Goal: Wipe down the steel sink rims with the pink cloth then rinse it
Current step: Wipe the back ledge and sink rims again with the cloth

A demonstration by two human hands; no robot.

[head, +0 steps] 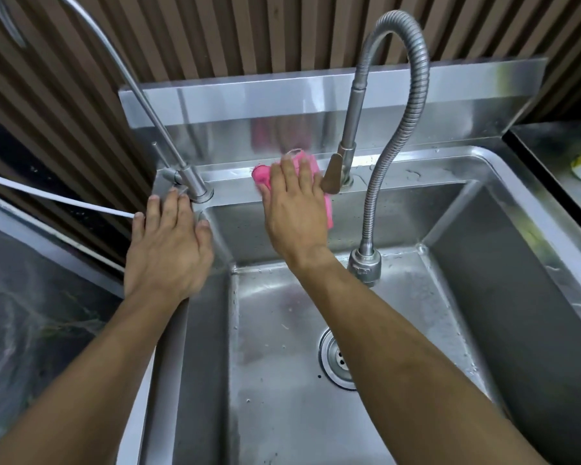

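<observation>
Grip on cloth: the pink cloth is pressed flat against the back rim of the steel sink by the right hand; the fingers are laid out straight over it, not curled round it, so it is held down by palm pressure alone.
Cloth position: it is spread on the back ledge between the slim tap and the lever of the flexible-hose tap, with one corner hanging over the inner edge into the basin.
Left hand: the left hand is rested, fingers extended, on the rear left corner of the rim, just beside the base of the slim tap; nothing is held in it, and it is judged to serve as a brace.
Step in hand: the wiping of the rims is judged to be under way, with the back rim being treated; the rinse is not yet begun, since no water is seen running from either spout.
Remaining rims: droplets are visible on the back ledge right of the lever and along the right rim, so those stretches are judged still to need wiping.
Next move: the cloth would need to be slid sideways under steady pressure, worked round the tap bases, then gathered into a real grasp before it can be carried under the spout.
</observation>
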